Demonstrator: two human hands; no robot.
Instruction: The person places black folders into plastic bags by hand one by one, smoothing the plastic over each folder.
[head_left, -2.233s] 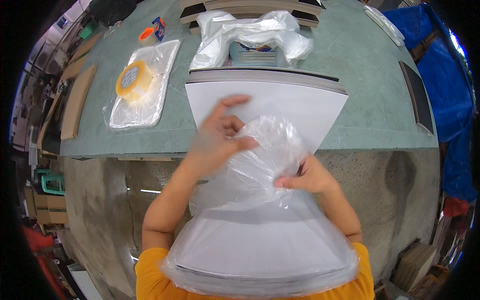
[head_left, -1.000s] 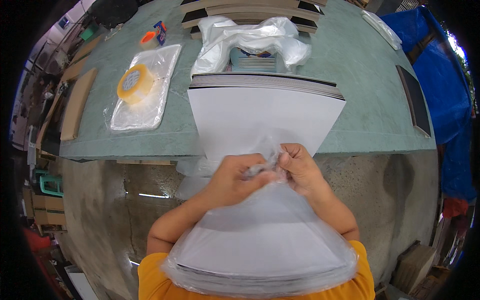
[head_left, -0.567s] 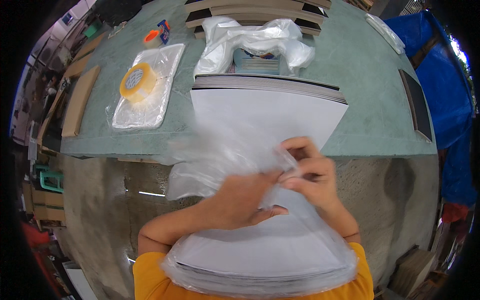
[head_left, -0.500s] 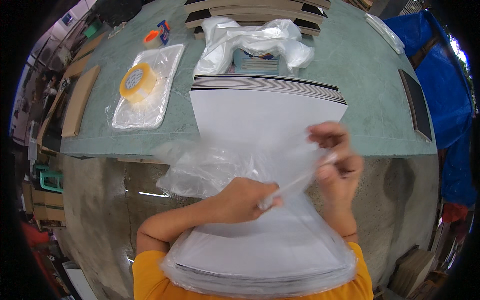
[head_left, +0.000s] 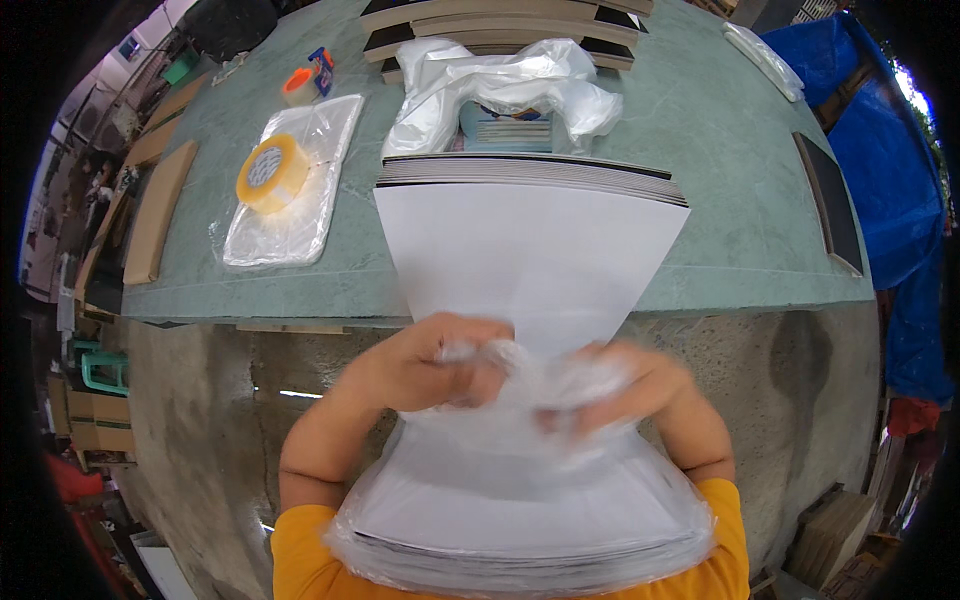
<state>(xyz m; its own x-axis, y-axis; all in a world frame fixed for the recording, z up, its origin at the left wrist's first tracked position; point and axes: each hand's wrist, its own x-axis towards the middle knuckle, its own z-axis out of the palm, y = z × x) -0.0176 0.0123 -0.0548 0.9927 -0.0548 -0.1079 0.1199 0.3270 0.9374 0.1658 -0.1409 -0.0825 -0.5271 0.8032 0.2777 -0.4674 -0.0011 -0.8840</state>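
Observation:
A thick stack of white-topped sheets or boards point(head_left: 530, 250) reaches from the table edge toward my body. A clear plastic bag point(head_left: 500, 568) encloses its near end and lies against my chest. My left hand point(head_left: 430, 365) is closed on bunched plastic from the bag above the stack's middle. Close beside it, my right hand point(head_left: 635, 388) also grips gathered plastic; motion blurs its fingers. The stack's far end shows bare, with several layers and dark edges visible. Both hands partly hide the sheet beneath them.
On the green table point(head_left: 720, 240), a tape roll point(head_left: 273, 173) rests on folded clear bags point(head_left: 300, 215) at left. Behind are a tape dispenser point(head_left: 308, 80), crumpled white plastic point(head_left: 430, 95) and stacked boards point(head_left: 500, 25). A dark panel point(head_left: 828, 205) lies at right.
My right hand has come down and inward, and my left hand has risen slightly. The loose plastic spread at left is now bunched between my hands.

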